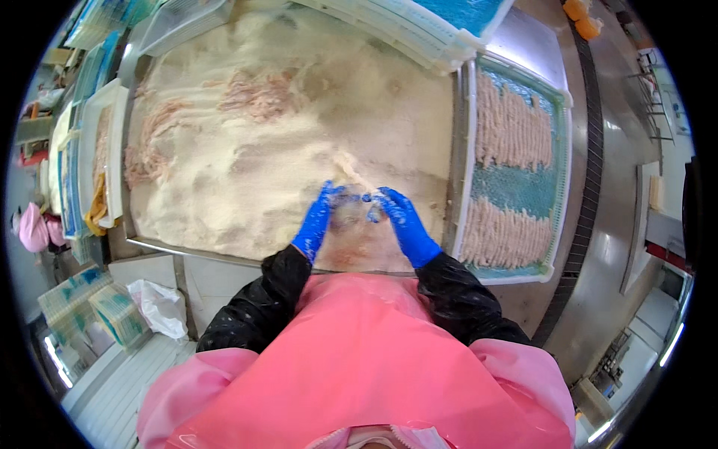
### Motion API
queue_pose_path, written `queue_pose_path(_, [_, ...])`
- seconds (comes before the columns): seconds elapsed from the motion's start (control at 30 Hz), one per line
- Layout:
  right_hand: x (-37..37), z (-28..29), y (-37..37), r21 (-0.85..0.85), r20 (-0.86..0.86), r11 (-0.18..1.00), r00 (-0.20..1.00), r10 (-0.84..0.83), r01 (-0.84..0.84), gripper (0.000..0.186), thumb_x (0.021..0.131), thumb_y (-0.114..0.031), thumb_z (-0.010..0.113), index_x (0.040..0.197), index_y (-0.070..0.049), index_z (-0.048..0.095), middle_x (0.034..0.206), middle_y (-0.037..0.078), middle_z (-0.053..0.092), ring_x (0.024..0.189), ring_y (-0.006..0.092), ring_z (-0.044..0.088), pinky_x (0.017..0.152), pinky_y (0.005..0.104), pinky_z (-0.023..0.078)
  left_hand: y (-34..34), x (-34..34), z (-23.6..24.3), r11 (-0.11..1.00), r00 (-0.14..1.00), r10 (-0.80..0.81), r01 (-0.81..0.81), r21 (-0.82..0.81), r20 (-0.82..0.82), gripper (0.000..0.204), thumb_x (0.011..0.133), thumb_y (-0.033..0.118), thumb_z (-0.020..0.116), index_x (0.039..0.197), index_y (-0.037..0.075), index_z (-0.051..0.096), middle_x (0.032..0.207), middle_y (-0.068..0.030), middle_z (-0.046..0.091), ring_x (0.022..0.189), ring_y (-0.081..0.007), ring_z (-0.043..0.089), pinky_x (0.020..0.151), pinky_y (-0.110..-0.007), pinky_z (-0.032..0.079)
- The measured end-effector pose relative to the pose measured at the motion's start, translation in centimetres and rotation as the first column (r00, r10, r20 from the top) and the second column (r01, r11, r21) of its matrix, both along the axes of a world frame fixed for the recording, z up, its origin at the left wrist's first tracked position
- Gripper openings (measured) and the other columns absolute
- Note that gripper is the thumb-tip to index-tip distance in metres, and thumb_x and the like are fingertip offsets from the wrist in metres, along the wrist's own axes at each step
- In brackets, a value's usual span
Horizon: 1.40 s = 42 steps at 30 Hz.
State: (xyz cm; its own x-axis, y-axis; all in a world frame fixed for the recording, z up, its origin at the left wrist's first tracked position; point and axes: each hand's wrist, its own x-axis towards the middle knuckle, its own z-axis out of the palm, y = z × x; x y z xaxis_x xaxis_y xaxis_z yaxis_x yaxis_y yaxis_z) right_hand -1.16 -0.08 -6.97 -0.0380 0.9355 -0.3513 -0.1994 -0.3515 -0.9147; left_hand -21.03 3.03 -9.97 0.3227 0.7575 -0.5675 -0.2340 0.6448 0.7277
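A pale, crumb-coated strip of meat slants over the bed of cream-coloured crumbs in a wide metal-edged tray. Its near end meets the fingertips of my right hand, which pinches it. My left hand is beside the strip, its fingers loosely spread and pointing toward the right hand; crumbs partly mask them. Both hands wear blue gloves dusted with crumbs. Raw pinkish strips of meat lie in a heap farther back on the crumbs, with more strips along the left side.
To the right, a white-rimmed blue tray holds two rows of coated strips. Another white crate stands across the far edge. At left are a white tub, stacked trays, and a white plastic bag by the table.
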Motion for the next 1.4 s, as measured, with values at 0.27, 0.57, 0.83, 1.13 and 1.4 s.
queue_pose_path(0.27, [22.0, 17.8, 3.3, -0.093, 0.309, 0.961, 0.925, -0.221, 0.26, 0.026, 0.093, -0.026, 0.059, 0.108, -0.006, 0.067, 0.088, -0.001, 0.065, 0.06, 0.0052, 0.045, 0.053, 0.0204, 0.036, 2.9, -1.5, -0.4, 0.98, 0.975, -0.013, -0.031, -0.196, -0.221, 0.066, 0.096, 0.058, 0.035, 0.107, 0.0, 0.065, 0.085, -0.0128, 0.07, 0.067, -0.0211, 0.068, 0.059, -0.029, 0.054])
queue_pose_path(0.57, [54.8, 3.3, 10.2, 0.227, 0.973, 0.968, 0.01, -0.23, 0.11, 0.031, 0.087, -0.026, 0.065, 0.105, -0.002, 0.065, 0.092, 0.014, 0.069, 0.081, 0.0276, 0.068, 0.071, 0.0377, 0.052, 4.4, -0.4, -0.2, 0.946, 0.945, 0.065, -0.16, -0.283, -0.32, 0.061, 0.092, 0.059, 0.047, 0.095, 0.001, 0.067, 0.08, -0.0107, 0.068, 0.065, -0.0211, 0.066, 0.055, -0.03, 0.053])
queue_pose_path(0.83, [48.4, 1.7, 6.2, -0.003, 0.882, 0.998, -0.47, -0.028, -0.066, 0.059, 0.077, -0.018, 0.068, 0.131, -0.005, 0.046, 0.125, 0.015, 0.051, 0.103, 0.0339, 0.057, 0.08, 0.0422, 0.05, 3.9, -2.2, -1.6, 0.932, 0.918, 0.014, -0.155, -0.327, -0.396, 0.058, 0.092, 0.058, 0.048, 0.092, 0.003, 0.067, 0.075, -0.0111, 0.067, 0.061, -0.0202, 0.064, 0.052, -0.028, 0.05])
queue_pose_path(1.13, [52.6, -2.6, -2.1, 0.179, 0.921, 0.916, 0.267, -0.284, 0.358, 0.085, 0.073, -0.014, 0.08, 0.143, -0.001, 0.034, 0.138, 0.019, 0.045, 0.128, 0.0362, 0.044, 0.108, 0.0416, 0.033, 3.9, -1.0, -0.9, 0.93, 0.921, 0.123, -0.236, -0.281, -0.369, 0.054, 0.095, 0.052, 0.048, 0.092, 0.0, 0.065, 0.078, -0.0095, 0.066, 0.063, -0.0197, 0.063, 0.051, -0.027, 0.048])
queue_pose_path(1.4, [24.0, 2.4, 5.3, 0.624, 0.717, 0.775, 0.467, -0.517, -0.099, 0.038, 0.09, -0.001, 0.056, 0.127, 0.0, 0.055, 0.131, 0.018, 0.055, 0.121, 0.0301, 0.053, 0.104, 0.0385, 0.04, 2.7, -2.8, -1.2, 0.964, 0.995, 0.086, -0.095, -0.247, -0.048, 0.046, 0.099, 0.04, 0.045, 0.102, -0.001, 0.065, 0.085, -0.0098, 0.069, 0.07, -0.0184, 0.067, 0.059, -0.025, 0.052])
